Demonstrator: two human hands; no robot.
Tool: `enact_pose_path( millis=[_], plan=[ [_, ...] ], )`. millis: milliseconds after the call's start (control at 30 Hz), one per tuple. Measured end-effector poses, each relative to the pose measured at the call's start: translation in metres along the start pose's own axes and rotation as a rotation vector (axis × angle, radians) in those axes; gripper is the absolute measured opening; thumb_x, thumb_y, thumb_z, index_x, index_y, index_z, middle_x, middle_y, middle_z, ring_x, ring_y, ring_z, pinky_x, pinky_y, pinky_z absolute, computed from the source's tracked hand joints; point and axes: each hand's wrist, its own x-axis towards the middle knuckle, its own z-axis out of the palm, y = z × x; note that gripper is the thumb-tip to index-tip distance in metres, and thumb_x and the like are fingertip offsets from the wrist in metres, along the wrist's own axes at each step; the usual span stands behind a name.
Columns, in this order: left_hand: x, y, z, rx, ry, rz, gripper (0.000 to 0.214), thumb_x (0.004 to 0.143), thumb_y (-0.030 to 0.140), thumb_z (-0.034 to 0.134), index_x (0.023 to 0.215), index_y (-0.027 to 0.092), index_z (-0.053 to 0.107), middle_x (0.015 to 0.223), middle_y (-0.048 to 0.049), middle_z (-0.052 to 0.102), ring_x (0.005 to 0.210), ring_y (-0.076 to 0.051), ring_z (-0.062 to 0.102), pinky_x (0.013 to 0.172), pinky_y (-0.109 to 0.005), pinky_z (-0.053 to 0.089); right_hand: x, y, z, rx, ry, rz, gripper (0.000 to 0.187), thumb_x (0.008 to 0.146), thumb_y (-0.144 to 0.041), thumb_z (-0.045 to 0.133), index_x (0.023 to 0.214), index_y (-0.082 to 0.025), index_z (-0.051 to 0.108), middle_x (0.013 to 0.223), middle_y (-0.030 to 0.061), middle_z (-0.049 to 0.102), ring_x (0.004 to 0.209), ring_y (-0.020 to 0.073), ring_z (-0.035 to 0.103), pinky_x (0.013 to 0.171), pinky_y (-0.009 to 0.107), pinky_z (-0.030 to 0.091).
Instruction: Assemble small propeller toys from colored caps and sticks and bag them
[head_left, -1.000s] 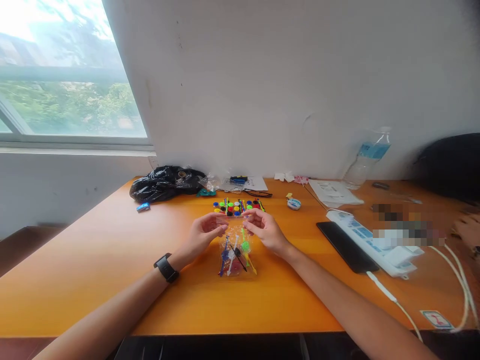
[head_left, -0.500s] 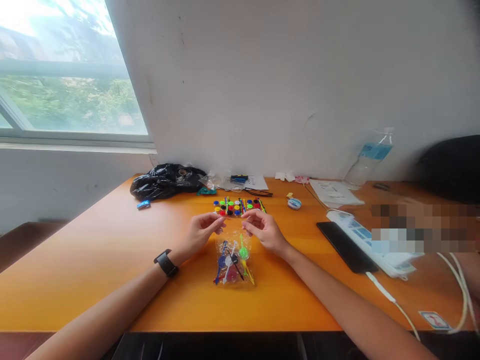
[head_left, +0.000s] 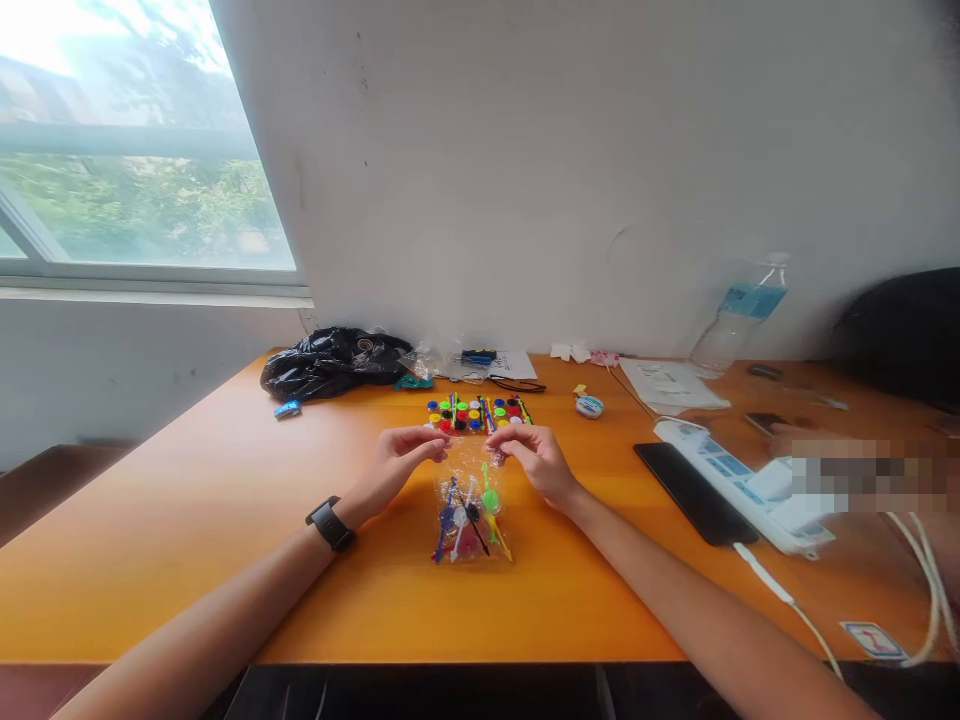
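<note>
A clear plastic bag [head_left: 471,455] hangs between my hands above the table. Inside it lie several coloured plastic arrow spinners [head_left: 469,515] in blue, white, black, green, yellow and red. My left hand [head_left: 405,462], with a dark watch on its wrist, pinches the bag's upper left corner. At the upper right corner, my right hand [head_left: 536,462] pinches the plastic between thumb and fingers. Just beyond the hands, rows of small coloured round pieces [head_left: 463,412] and more arrow pieces lie on the table.
A black plastic bag [head_left: 330,365] sits at the back left, near a small blue packet [head_left: 286,410]. To the right lie a tape dispenser [head_left: 589,406], a black phone [head_left: 694,493] and a white power strip [head_left: 731,475]. Another person's hand [head_left: 810,445] is at far right.
Both my hands have drawn slightly apart, and the bag's top edge looks more stretched. The bag has shifted a little right and up. The other person's hand has moved by the power strip.
</note>
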Motion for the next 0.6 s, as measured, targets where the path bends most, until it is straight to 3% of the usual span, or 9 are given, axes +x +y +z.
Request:
enact_pose_path(
  millis=[100,233,367,600],
  plan=[
    [-0.002,-0.001,0.004,-0.010,0.028,0.003,0.027,0.082,0.040,0.087,0.090,0.014,0.080,0.083,-0.0067,0.078,0.075,-0.016,0.071,0.075,-0.028,0.060,-0.002,-0.003,0.003,-0.001,-0.009,-0.014,0.017,0.086,-0.035,0.076,0.087,-0.018,0.077,0.075,0.0022,0.068,0.068,0.0155,0.062,0.069,0.031,0.052],
    [-0.004,-0.003,0.008,-0.091,0.012,0.034,0.034,0.079,0.036,0.090,0.103,0.017,0.076,0.089,-0.0050,0.078,0.082,-0.016,0.073,0.080,-0.028,0.061,-0.003,-0.003,0.010,-0.009,-0.026,0.059,0.040,0.076,-0.039,0.089,0.107,-0.020,0.072,0.080,0.0004,0.069,0.073,0.0158,0.064,0.069,0.029,0.052],
    [-0.006,0.001,0.010,-0.071,-0.046,0.017,0.042,0.084,0.036,0.086,0.119,0.018,0.072,0.098,-0.0062,0.078,0.089,-0.017,0.073,0.084,-0.029,0.060,-0.004,0.000,0.014,-0.045,-0.082,0.103,0.032,0.082,-0.047,0.084,0.090,-0.017,0.076,0.080,0.0037,0.071,0.072,0.0149,0.062,0.068,0.029,0.049],
    [-0.010,0.011,0.018,-0.004,-0.131,-0.063,0.032,0.086,0.043,0.083,0.096,0.013,0.079,0.091,-0.0101,0.079,0.080,-0.018,0.072,0.076,-0.029,0.058,-0.006,0.002,0.016,0.010,-0.091,0.085,0.027,0.083,-0.044,0.083,0.092,-0.018,0.079,0.078,0.0032,0.073,0.068,0.0145,0.062,0.065,0.028,0.049]
  ],
)
